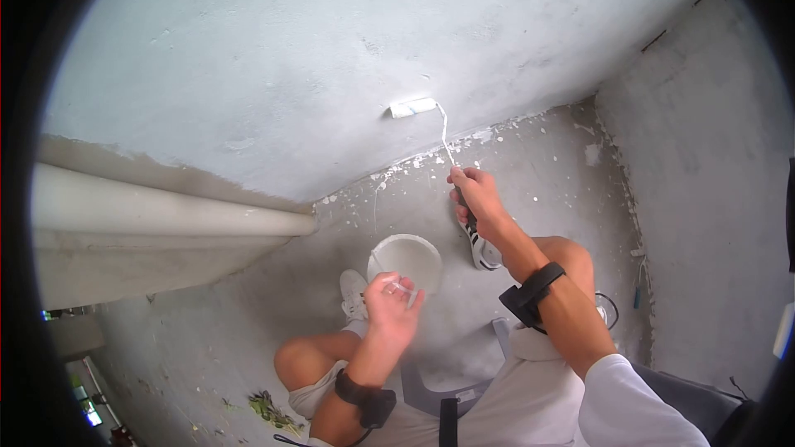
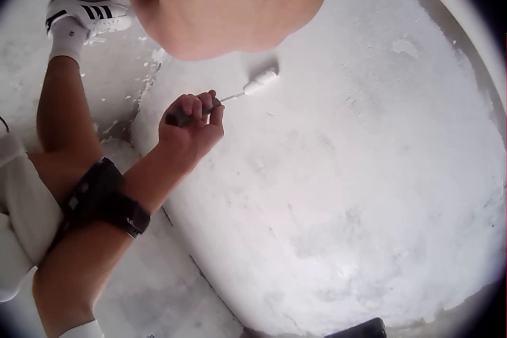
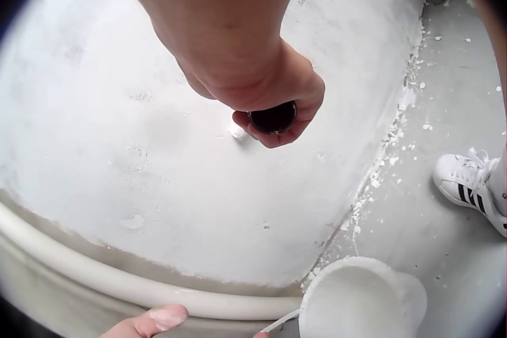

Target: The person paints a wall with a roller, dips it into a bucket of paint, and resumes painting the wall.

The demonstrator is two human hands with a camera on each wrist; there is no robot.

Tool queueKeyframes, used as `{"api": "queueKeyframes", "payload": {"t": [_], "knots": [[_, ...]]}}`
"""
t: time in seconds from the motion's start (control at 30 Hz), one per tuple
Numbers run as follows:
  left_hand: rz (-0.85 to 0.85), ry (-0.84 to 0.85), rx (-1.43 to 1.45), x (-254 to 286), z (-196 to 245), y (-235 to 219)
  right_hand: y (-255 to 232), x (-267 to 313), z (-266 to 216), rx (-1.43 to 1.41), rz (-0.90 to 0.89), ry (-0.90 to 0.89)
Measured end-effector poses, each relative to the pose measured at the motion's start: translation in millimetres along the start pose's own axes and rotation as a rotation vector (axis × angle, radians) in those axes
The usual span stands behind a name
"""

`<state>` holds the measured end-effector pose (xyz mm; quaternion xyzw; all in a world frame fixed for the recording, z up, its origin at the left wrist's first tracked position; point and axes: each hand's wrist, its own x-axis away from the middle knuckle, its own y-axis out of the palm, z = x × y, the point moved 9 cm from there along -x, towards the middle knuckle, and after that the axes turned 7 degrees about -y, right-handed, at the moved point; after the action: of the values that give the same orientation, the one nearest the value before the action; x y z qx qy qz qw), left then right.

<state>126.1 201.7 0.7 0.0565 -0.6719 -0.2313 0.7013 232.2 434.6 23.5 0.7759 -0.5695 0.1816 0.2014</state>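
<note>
My right hand (image 1: 482,205) grips the dark handle of a small paint roller, its fingers curled round it. The white roller sleeve (image 1: 412,108) lies against the pale wall (image 1: 273,58), low down near the floor edge. In the left wrist view the same roller (image 2: 261,81) stands out past the right hand (image 2: 190,128). My left hand (image 1: 392,310) holds the thin pale handle of a white bucket (image 1: 426,255). Part of that bucket (image 3: 315,306) shows in the right wrist view, with the left thumb (image 3: 162,319) to its left.
White pipes (image 1: 166,203) run along the left side. The grey floor (image 1: 546,174) has white splatters by the wall's foot. A second wall (image 1: 696,157) stands at the right. The person's shoes (image 1: 354,294) flank the bucket, and green leaves (image 1: 272,410) lie at lower left.
</note>
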Motion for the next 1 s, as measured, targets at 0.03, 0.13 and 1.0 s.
{"api": "queueKeyframes", "payload": {"t": [0.03,0.13,1.0], "knots": [[-0.003,-0.003,0.0,0,0,1,0,0,0,-0.003,0.0,0.001],[0.025,-0.007,-0.006,4,-1,4,2,2,-1,-0.027,-0.001,0.013],[0.043,0.022,-0.016,-7,-2,-7,5,7,-2,-0.171,-0.057,0.104]]}}
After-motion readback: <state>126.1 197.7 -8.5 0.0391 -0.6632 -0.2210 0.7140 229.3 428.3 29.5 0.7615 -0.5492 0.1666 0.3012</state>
